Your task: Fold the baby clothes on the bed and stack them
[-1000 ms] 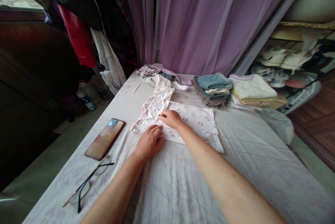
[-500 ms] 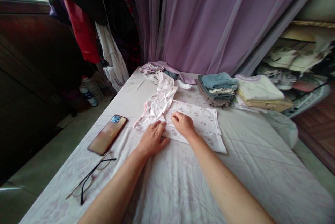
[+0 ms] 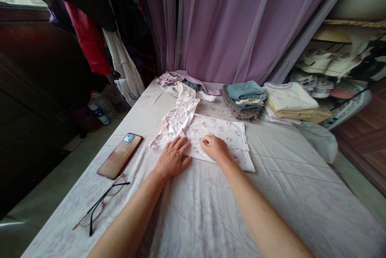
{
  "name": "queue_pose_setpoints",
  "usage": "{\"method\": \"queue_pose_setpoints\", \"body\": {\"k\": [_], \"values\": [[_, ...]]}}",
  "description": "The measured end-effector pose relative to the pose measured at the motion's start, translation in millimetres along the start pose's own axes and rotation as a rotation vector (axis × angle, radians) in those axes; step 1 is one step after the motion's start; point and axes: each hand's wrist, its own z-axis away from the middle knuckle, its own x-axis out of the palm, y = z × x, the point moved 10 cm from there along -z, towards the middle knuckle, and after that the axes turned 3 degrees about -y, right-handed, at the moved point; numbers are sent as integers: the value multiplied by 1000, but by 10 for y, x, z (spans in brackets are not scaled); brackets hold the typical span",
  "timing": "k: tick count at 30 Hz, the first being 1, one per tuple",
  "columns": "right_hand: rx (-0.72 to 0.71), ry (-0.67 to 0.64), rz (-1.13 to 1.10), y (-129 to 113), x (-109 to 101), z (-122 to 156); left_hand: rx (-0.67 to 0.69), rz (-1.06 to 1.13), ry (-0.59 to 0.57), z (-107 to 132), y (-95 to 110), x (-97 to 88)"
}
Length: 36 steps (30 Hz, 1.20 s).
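A white child's top [image 3: 221,129] with a small pinkish print and pink trim lies spread on the bed-like surface. Its lower part is flat, while the part toward the far left is wrinkled. My left hand [image 3: 173,156] rests palm down on its near left edge, fingers stretched out. To the right, my right hand [image 3: 215,148] is curled into a loose fist against the flat part of the cloth, and no fabric shows gripped in it.
A phone [image 3: 120,155] and eyeglasses [image 3: 101,203] lie at the left. Folded dark clothes [image 3: 244,99] and folded light clothes [image 3: 291,99] are stacked at the back right. Crumpled clothes [image 3: 171,80] lie at the far edge, before a purple curtain [image 3: 223,24].
My right hand has slid a little to the right and nearer over the cloth, still curled. My left hand stays on the top. The whole view has shifted slightly.
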Motion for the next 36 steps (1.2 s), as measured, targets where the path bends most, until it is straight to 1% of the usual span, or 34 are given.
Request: {"method": "queue_pose_setpoints", "body": {"k": [4,8,10,12,14,16,18,21,23,26,31,33,36], "values": [[-12,-7,-17,58,-6,48,-38,-32,-30,0,-14,5],[-33,42,-27,246,-84,126,-50,-61,-70,-4,-9,40],[-89,123,-25,337,-179,202,-55,-74,-62,-9,-9,41],[-150,269,-24,447,-332,337,-56,-85,-50,-11,-11,41],[-160,432,-36,626,-490,529,-47,-89,-34,-10,-11,33],[-93,542,-52,886,-587,730,-26,-71,5,-4,-10,-1],[43,581,-75,1198,-610,908,5,-29,55,5,-12,-49],[267,542,-136,1612,-546,1112,43,27,96,11,-30,-79],[353,494,-183,1747,-483,1184,56,36,103,6,-43,-71],[371,458,-243,1740,-437,1201,66,27,120,0,-48,-64],[290,486,-287,1591,-469,1167,89,38,168,3,-31,-101],[274,506,-286,1578,-487,1176,72,44,209,10,-63,-143],[266,483,-286,1583,-462,1176,17,28,263,19,-139,-200]]}}
